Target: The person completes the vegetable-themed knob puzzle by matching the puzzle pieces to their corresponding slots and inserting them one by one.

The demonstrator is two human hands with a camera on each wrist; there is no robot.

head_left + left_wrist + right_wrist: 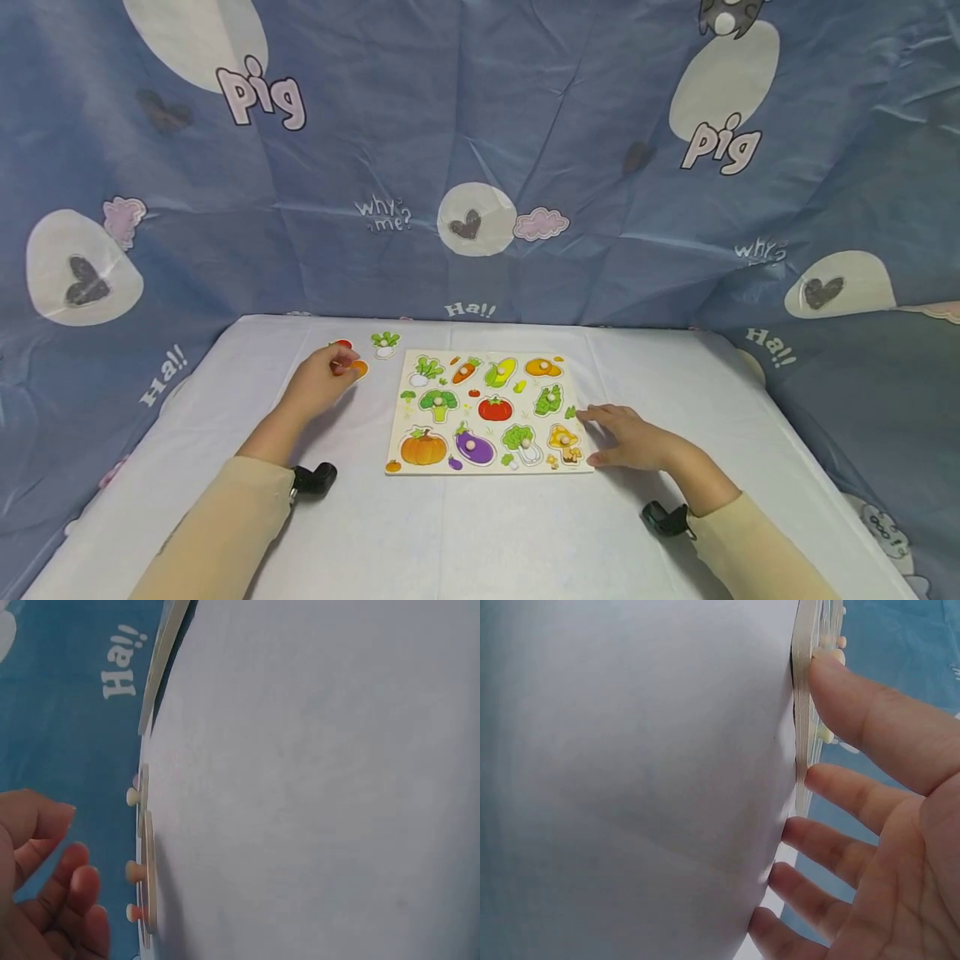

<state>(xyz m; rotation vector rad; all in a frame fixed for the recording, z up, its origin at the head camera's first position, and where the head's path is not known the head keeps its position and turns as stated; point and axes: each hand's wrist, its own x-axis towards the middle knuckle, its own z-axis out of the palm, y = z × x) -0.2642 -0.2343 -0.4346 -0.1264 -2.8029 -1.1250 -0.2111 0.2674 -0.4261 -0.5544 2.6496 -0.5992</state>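
My left hand (317, 382) hovers over loose wooden pieces at the board's left, its fingers bent and holding nothing. Beneath it lie an orange piece (361, 368) and a red piece (344, 343), both partly hidden. A white radish piece (386, 346) with green leaves lies just beyond. In the left wrist view, the knobbed pieces (151, 874) stand apart from the fingertips (84, 881). A vegetable knob puzzle board (487, 472) lies flat in the middle. At its right edge my right hand (630, 439) rests with spread fingers, the thumb (855, 701) touching the board's side.
Knobs show on the board's carrot (467, 371), corn (500, 372), broccoli (438, 405) and eggplant (474, 447), among others. No knob shows on its radish, tomato (495, 408) or pumpkin (423, 448). A white cloth (510, 533) covers the table; a blue printed curtain (480, 283) surrounds it.
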